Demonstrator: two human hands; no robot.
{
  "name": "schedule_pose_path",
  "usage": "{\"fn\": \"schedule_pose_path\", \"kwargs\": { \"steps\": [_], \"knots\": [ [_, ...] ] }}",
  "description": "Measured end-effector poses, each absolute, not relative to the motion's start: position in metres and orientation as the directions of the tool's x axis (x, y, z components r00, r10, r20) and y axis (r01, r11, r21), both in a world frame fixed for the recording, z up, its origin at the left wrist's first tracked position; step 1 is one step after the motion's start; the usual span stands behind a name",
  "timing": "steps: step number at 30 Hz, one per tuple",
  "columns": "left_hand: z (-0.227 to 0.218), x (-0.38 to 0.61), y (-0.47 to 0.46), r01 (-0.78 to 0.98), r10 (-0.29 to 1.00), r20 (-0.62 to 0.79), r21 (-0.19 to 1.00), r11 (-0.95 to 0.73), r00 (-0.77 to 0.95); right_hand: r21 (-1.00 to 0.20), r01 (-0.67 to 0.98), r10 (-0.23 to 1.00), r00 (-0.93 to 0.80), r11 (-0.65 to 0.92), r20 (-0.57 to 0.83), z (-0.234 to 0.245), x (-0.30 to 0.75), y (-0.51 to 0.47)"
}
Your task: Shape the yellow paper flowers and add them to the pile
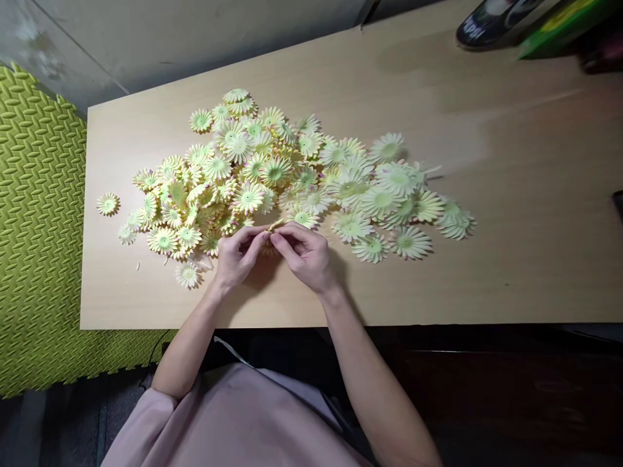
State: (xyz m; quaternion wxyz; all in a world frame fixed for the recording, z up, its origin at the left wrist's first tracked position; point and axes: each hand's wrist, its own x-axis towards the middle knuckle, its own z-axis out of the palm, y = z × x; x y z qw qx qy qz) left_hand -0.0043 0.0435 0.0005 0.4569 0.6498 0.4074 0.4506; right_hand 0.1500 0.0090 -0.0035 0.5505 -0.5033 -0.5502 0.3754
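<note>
A yellow piece point(276, 224) sits between the fingertips of both hands, over the near edge of a heap of flowers point(240, 148) (the fingers cover most of it, so whether it is a whole flower is hard to tell). The left hand point(238, 256) pinches it from one side, thumb and fingers closed on it; the right hand point(307, 256) does the same from the other, its thumb tip just beside the left one.

The heap spreads beyond the hands and out to both sides, pale yellow and green-centred, some petals tipped with purple. To the right the flowers look whiter. One flower point(108, 204) lies apart at the far left, and another point(188, 275) lies near the left wrist.

All this rests on a wooden table point(516, 246). Its far edge runs along a grey wall point(204, 32); a green mat point(43, 220) with a raised pattern stands at its left. In the far right corner are a dark bottle point(491, 26) (cut off by the frame) and a green packet point(555, 29). Below the table edge shows the person's pale shirt point(243, 421).
</note>
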Motion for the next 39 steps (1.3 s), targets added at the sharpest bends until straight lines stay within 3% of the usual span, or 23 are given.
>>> {"fn": "schedule_pose_path", "kwargs": {
  "steps": [39],
  "knots": [
    [0.0024,-0.0039,0.0428,0.110,0.939,0.209,0.963,-0.247,0.272,-0.971,0.143,0.973,0.101,0.193,0.208,-0.0016,0.1508,0.0078]
  ]
}}
